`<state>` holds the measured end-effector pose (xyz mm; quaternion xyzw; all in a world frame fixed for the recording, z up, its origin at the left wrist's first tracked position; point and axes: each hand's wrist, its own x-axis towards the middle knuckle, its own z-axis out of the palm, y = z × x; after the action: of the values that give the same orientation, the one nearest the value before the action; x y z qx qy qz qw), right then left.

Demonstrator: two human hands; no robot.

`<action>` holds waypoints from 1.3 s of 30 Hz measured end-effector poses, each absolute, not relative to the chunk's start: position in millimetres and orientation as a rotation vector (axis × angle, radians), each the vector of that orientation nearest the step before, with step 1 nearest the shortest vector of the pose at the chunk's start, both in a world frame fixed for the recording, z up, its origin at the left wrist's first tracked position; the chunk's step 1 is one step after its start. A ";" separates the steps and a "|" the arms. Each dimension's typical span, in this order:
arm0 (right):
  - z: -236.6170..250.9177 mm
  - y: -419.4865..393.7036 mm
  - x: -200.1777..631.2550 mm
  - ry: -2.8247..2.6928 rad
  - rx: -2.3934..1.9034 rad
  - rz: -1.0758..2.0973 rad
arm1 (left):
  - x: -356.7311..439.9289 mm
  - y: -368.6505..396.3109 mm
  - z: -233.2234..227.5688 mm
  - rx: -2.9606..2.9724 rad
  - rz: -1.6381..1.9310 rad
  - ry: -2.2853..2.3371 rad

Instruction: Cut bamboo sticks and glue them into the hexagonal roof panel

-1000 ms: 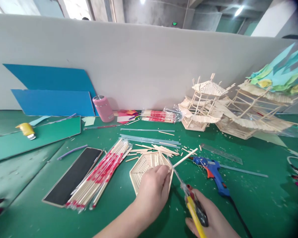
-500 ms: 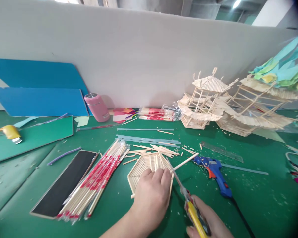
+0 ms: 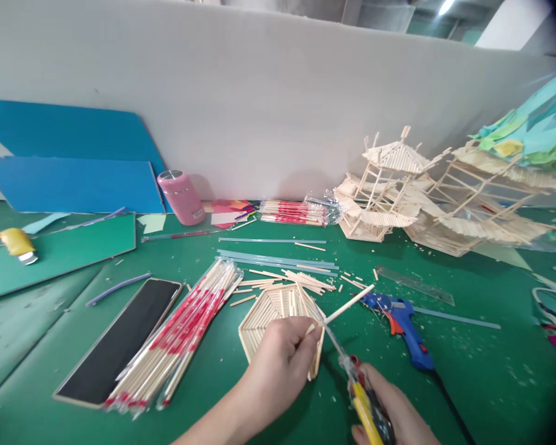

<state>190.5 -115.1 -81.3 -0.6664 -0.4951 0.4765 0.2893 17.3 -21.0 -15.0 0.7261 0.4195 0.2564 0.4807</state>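
Observation:
My left hand (image 3: 285, 355) is closed over the near right part of an octagonal panel of pale wooden sticks (image 3: 259, 312), its thumb and fingers pinching a thin wooden stick. That stick (image 3: 351, 303) slants up to the right, past the metal jaws of the shears. My right hand (image 3: 391, 398) is wrapped around the shears (image 3: 362, 398), which have yellow and black handles; their jaws point up and left, next to my left fingertips. Several short loose sticks (image 3: 308, 281) lie on and behind the panel. Part of the panel is hidden under my left hand.
A blue glue gun (image 3: 405, 327) lies to the right, its cord running forward. Bagged sticks (image 3: 180, 337) and a dark phone (image 3: 120, 346) lie on the left. Behind are glue sticks (image 3: 278, 261), a pink flask (image 3: 181, 198) and stick-built pavilions (image 3: 389, 185).
My left hand has turned and shifted slightly, so its thumb and the pinched stick end now show. The shears have moved slightly right, and the slanting stick has shifted a little right.

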 end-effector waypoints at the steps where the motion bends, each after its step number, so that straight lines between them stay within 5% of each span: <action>1: -77.7 -112.8 189.0 -1.325 -1.734 1.324 | 18.2 -21.8 -15.5 1.763 0.636 1.030; 7: -61.2 -105.9 184.1 -1.365 -1.797 1.158 | 22.1 -26.0 -20.0 1.824 0.778 1.085; 15: -62.5 -111.8 188.7 -1.327 -1.747 1.280 | 13.7 -15.4 -8.7 1.317 0.462 0.883; 21: -53.7 -107.3 182.6 -1.393 -1.784 1.172 | 22.9 -29.6 -23.2 1.787 0.819 1.089; 30: -54.1 -114.1 188.5 -1.310 -1.723 1.351 | 10.7 -17.6 -11.2 1.089 0.457 0.804; 39: -61.2 -119.8 187.2 -1.431 -1.811 1.180 | 17.8 -34.4 -28.2 2.120 0.728 1.071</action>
<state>187.2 -119.8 -61.2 -0.6723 -0.5314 0.4382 0.2713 17.8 -34.4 -28.2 0.8077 0.4082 0.2773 0.3228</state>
